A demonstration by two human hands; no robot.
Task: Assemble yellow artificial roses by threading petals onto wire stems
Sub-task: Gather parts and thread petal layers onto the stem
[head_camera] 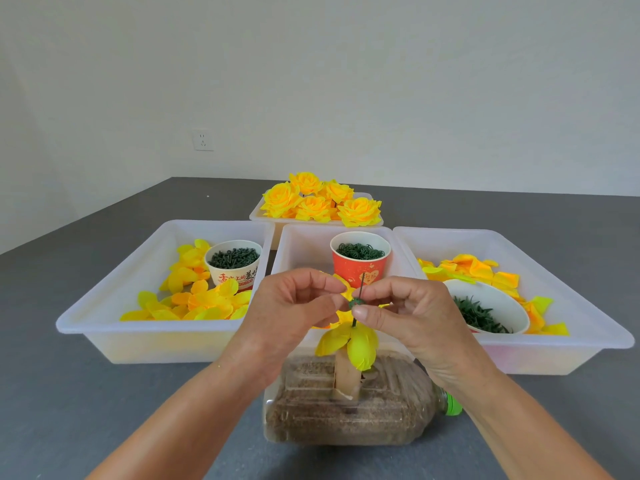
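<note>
I take the wire stem (356,306) standing at the centre as my landmark and sweep from the left. Far left of it sits a white tray (104,306) holding loose yellow petals (194,303) and a paper cup of dark green pieces (233,258). Closer in, my left hand (294,306) pinches a yellow petal layer (344,289) right against the stem, fingers curled. On the stem itself I see a small green ring (355,303) threaded on, and below it two yellow-green petals (349,341) already hang above a cardboard tube (346,375) set into a sand-filled plastic bottle (346,410) lying on its side. Behind the stem stands a red cup of green rings (360,258), and farther back a tray of five finished roses (322,200). Just right of the stem, my right hand (408,310) pinches the green ring between thumb and fingertips. Far right, another tray (554,323) carries more petals and a white bowl of green calyx pieces (485,313).

I judge this rose roughly half built: several layers remain, and plenty of loose petals wait for further flowers.
</note>
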